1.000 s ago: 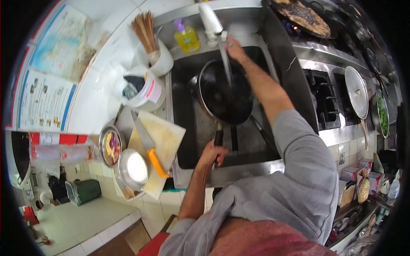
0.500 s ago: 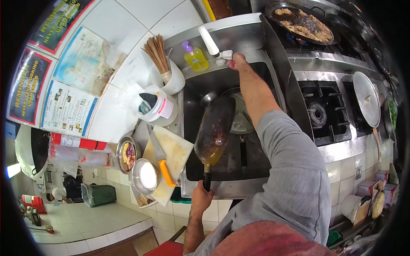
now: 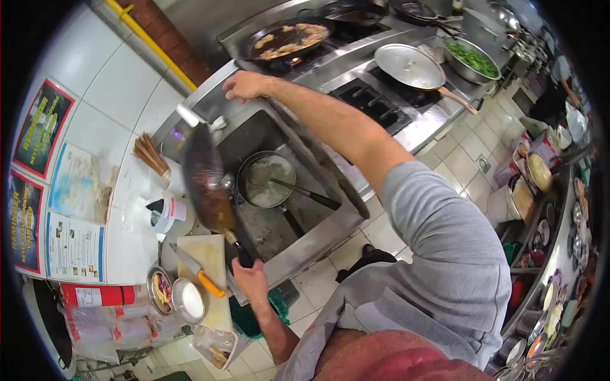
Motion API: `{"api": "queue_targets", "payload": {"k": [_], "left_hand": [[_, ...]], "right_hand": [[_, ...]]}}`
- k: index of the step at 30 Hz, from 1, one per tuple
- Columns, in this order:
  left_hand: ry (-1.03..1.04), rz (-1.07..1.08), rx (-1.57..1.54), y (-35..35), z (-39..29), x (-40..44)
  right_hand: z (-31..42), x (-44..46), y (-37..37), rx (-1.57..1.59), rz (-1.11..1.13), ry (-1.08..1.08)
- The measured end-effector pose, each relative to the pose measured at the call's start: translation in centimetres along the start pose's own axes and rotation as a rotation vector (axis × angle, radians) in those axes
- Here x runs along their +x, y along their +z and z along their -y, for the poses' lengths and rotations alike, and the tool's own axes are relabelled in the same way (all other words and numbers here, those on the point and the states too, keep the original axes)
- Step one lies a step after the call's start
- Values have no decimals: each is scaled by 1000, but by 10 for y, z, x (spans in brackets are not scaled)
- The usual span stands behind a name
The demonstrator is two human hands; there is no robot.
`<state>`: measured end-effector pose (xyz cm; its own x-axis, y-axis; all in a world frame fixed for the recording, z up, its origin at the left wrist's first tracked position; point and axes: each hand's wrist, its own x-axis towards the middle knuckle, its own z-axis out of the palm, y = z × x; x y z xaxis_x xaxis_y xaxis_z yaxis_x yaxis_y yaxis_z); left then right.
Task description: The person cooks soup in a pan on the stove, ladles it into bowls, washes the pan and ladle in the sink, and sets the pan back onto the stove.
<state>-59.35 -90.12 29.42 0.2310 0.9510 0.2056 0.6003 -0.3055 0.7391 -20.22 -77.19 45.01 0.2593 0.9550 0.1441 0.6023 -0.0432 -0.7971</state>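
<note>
My left hand (image 3: pixel 250 279) grips the black handle of a dark, scorched wok (image 3: pixel 206 184). The wok is smeared by motion, tilted and raised over the left side of the metal sink (image 3: pixel 289 257). My right hand (image 3: pixel 244 86) is stretched past the back of the sink, above the white tap (image 3: pixel 190 116), with loose fingers and nothing in them. Inside the sink sits a pan (image 3: pixel 270 180) of cloudy water, with a dark-handled utensil (image 3: pixel 311 193) resting across it.
Left of the sink are a cutting board (image 3: pixel 206 244), an orange-handled knife (image 3: pixel 206 281), a steel bowl (image 3: pixel 189 300) and a white bucket (image 3: pixel 175 216). Behind, food fries in a pan (image 3: pixel 289 41) over a lit burner. A lidded pan (image 3: pixel 410 66) and a bowl of greens (image 3: pixel 471 60) stand to the right.
My right hand has let go of the tap and moved up and left beyond it. My left hand has lifted the wok and swung it leftward. The camera view has turned.
</note>
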Motion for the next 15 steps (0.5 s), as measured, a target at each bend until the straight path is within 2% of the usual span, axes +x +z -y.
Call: {"api": "queue_targets", "payload": {"k": [1, 3, 5, 7, 9, 11, 13, 15], "left_hand": [[10, 8, -7, -1, -24, -1], [-239, 164, -482, -2, -72, -4], [-195, 162, -718, 7, -110, -11], [-222, 235, -914, 12, -158, -26], [-222, 296, -1145, 28, -189, -44], [-166, 384, -1317, 57, -215, -62], [-154, 455, -1404, 90, -245, -80], [-237, 474, -1516, 123, -275, -96]], "right_hand": [[4, -27, -17, -6, -12, 5], [-1, -93, -50, 95, 15, -108], [-16, -164, -76, 107, 31, -143], [-56, -225, -98, 98, 79, -88], [-90, -292, -119, 271, 116, -32], [-115, -353, -144, 251, 132, 13], [-142, -405, -167, 330, 87, 184], [-165, -445, -187, 463, -2, 289]]}}
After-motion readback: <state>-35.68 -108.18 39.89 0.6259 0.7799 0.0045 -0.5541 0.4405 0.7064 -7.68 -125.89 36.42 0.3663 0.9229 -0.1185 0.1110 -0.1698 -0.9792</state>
